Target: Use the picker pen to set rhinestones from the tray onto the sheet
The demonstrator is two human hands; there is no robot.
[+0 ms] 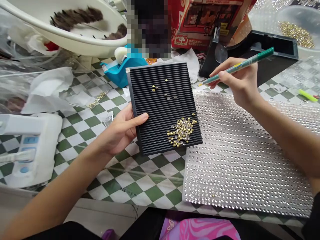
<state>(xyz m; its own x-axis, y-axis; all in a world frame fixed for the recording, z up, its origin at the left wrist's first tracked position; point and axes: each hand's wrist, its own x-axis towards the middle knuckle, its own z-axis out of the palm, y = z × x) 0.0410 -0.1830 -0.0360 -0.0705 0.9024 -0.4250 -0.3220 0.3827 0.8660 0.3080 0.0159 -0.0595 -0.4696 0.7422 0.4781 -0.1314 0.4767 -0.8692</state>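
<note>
My left hand (122, 130) grips the left edge of a black ribbed tray (160, 110), thumb on top, holding it tilted above the checked table. A heap of small gold and clear rhinestones (182, 131) lies in the tray's lower right corner, with a few loose ones near its top. My right hand (237, 81) pinches a green pen-like picker tool (237, 66), its tip pointing left just off the tray's upper right corner. Under that hand lies a sheet covered with rows of clear rhinestones (240, 160).
A teal tape dispenser (123, 66) stands behind the tray. A white device (27, 146) sits at the left, a cream basin (65, 23) at the back left. A black tray (270, 50), a red box (205, 20) and a bowl of gold stones (297, 31) stand behind.
</note>
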